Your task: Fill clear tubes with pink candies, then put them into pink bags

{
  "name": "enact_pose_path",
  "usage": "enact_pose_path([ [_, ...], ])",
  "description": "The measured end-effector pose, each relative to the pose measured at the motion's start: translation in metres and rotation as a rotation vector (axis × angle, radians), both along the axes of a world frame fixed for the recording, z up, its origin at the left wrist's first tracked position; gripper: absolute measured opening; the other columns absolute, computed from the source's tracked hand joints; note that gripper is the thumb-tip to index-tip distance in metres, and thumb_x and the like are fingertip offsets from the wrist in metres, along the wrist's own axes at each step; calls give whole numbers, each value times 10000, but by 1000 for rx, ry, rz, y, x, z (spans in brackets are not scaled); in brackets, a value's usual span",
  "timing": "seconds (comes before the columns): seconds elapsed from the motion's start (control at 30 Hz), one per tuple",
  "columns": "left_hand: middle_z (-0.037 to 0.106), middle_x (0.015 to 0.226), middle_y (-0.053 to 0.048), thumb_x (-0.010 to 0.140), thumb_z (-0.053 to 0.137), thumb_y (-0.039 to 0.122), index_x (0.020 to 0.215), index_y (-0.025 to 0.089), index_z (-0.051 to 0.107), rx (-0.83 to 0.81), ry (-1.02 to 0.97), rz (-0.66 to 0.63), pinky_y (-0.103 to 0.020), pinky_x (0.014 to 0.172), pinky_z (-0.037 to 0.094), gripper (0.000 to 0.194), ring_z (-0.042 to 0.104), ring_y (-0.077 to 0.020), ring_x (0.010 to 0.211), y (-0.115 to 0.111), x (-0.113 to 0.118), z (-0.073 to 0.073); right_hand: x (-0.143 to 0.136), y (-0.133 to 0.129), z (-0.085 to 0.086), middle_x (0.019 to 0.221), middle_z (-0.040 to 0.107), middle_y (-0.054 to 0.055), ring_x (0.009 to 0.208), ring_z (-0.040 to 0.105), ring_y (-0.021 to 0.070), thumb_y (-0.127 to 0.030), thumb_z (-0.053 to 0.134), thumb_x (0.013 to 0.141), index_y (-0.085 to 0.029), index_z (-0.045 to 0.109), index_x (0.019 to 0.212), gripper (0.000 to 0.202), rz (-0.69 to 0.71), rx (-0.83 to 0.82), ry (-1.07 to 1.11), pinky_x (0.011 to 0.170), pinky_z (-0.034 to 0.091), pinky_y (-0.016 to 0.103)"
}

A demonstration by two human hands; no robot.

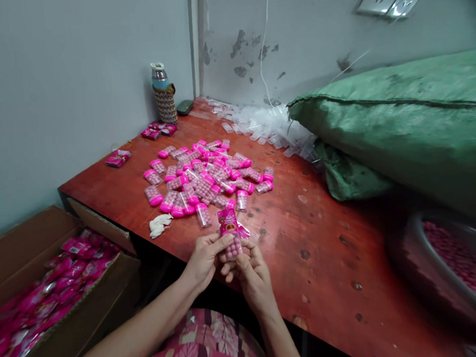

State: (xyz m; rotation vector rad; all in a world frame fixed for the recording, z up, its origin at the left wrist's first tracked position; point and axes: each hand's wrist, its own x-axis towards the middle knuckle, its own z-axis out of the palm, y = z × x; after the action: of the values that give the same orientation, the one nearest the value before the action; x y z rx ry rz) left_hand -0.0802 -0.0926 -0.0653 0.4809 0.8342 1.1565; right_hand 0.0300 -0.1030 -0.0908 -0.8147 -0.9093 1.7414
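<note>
My left hand (206, 260) and my right hand (253, 274) both grip a small clear candy box (233, 247) near the table's front edge. Round pink candies show through its lower part. A printed magenta label (227, 221) covers the upper part, and my left thumb presses across the box's middle. My right fingers hold its lower right side. Just behind the box lies another shiny pink piece (244, 231), partly hidden. Beyond my hands spreads a loose pile of pink-capped candy boxes (201, 184), filled with pink balls.
An open carton (106, 280) of pink packets stands lower left. Pink label stacks (118, 158), a bottle in a knitted sleeve (165, 102) and white tissue (160, 225) are on the red table (306, 217). Clear empty cases (258, 124), a green sack (400, 107) and a candy basin (421, 231) lie rightward.
</note>
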Motion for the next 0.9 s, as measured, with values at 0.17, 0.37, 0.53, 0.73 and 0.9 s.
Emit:
enact_pose_path([
  [0.17,434,442,33,708,624,241,571,83,575,64,-7,13,-183,419,372,214,422,-49,409,-9,3,-3,-8,8,-1,514,584,-52,414,557,92,-279,519,818,-207,405,884,150,-37,-6,4,399,426,162],
  [0.37,665,833,-73,729,598,318,774,138,656,116,30,484,-340,730,489,195,612,-187,782,-33,-52,17,-11,13,7,656,647,-4,469,585,104,-312,571,774,-210,409,912,236,-13,-15,-14,401,430,173],
  [0.53,660,972,-77,752,453,537,1001,182,621,243,407,802,-434,889,410,465,594,-226,921,-38,-91,17,5,20,4,617,629,-4,457,556,86,-348,544,788,-184,459,861,198,-122,-26,-104,397,404,161],
  [0.73,531,1212,-76,749,566,279,1096,221,580,654,1266,94,-424,1027,235,352,391,-240,1192,2,-35,-23,14,17,2,617,602,-13,464,531,78,-379,533,791,-178,492,808,206,-164,-10,-219,416,397,167],
  [0.9,519,1223,-90,774,531,215,1040,216,597,794,1509,11,-510,1021,192,274,322,-272,1233,18,-11,-45,24,13,1,631,589,-7,473,516,79,-396,535,783,-169,514,768,228,-156,-10,-319,429,397,177],
])
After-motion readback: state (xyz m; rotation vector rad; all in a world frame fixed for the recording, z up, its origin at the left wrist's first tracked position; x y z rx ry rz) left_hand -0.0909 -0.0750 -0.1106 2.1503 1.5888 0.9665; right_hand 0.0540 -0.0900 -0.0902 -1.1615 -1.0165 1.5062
